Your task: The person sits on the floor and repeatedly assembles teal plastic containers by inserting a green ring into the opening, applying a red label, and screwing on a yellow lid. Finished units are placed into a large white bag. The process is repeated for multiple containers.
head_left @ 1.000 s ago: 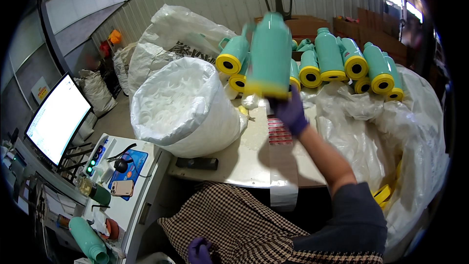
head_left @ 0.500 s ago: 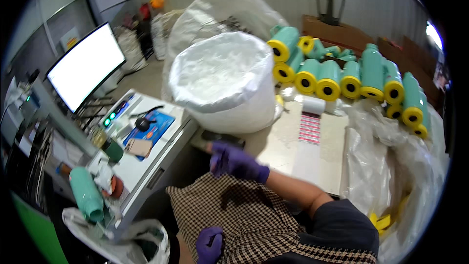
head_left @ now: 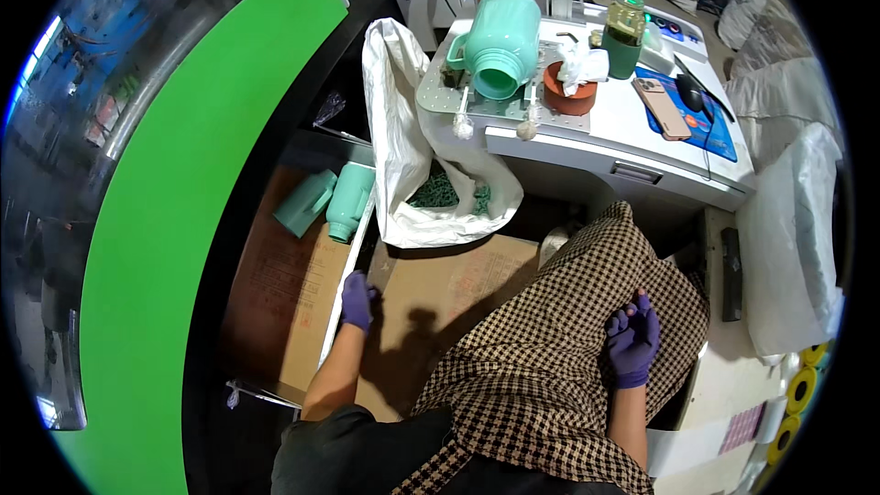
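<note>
My left hand (head_left: 357, 301), in a purple glove, hangs over the white edge of a cardboard-lined bin (head_left: 293, 275). Its fingers look loosely apart, with nothing seen in them. Two mint-green plastic jug bodies with handles lie in the bin just beyond: a darker-looking one (head_left: 303, 204) and a lighter one (head_left: 350, 203). Neither is touched. My right hand (head_left: 632, 344), also gloved in purple, is held palm up over the checked apron (head_left: 536, 330), fingers half bent and apart, holding nothing.
A white sack (head_left: 394, 128) with green scraps stands beyond my left hand. The white desk (head_left: 632, 142) carries another mint-green jug body (head_left: 504, 37), a red-brown tub (head_left: 569, 96), a glass jar (head_left: 624, 37) and a phone (head_left: 662, 108). A green machine panel (head_left: 147, 247) rises at left.
My view has swung left from the bench of yellow-based jug bodies to the bin and machine. My left hand has moved out over the bin; my right hand has drawn back to the apron.
</note>
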Demonstrator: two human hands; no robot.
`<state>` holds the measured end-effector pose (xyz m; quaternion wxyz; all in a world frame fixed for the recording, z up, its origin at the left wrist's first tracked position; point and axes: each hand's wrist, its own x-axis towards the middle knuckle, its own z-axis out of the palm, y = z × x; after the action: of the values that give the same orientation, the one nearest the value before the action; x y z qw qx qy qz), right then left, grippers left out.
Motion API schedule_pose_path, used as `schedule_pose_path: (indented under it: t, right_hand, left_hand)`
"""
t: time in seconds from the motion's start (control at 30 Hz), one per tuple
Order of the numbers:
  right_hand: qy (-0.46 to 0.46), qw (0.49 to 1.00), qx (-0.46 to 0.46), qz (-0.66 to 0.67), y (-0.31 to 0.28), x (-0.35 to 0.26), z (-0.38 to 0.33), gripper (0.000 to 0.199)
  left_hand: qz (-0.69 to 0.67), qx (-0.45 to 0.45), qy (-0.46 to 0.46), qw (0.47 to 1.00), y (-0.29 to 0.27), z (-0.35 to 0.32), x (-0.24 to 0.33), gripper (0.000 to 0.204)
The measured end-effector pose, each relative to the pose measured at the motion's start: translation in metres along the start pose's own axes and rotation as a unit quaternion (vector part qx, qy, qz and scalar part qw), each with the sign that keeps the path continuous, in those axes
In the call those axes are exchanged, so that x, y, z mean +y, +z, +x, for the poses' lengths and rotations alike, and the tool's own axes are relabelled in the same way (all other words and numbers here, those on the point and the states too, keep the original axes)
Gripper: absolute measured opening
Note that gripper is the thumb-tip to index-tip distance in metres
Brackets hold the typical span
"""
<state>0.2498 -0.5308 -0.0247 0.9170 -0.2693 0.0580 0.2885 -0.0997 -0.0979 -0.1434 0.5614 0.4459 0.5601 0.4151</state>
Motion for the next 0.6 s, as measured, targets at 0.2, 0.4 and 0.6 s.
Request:
schedule_pose_path:
  t: [0.2, 0.4, 0.6]
  right_hand:
    - [-0.002, 0.998, -0.008, -0.062, -0.023, 0.01, 0.014, 0.044]
    - [0.001, 0.995, 0.022, -0.095, -0.015, 0.009, 0.013, 0.033]
    - [-0.016, 0.992, 0.06, -0.112, -0.015, 0.015, 0.017, 0.03]
  left_hand:
    - [0.098, 0.116, 0.153, 0.976, -0.114, 0.085, -0.058, 0.022]
    - [0.15, -0.055, 0.116, 0.98, -0.075, 0.173, -0.045, 0.011]
    - [-0.167, 0.06, -0.128, 0.976, -0.036, 0.206, -0.029, 0.058]
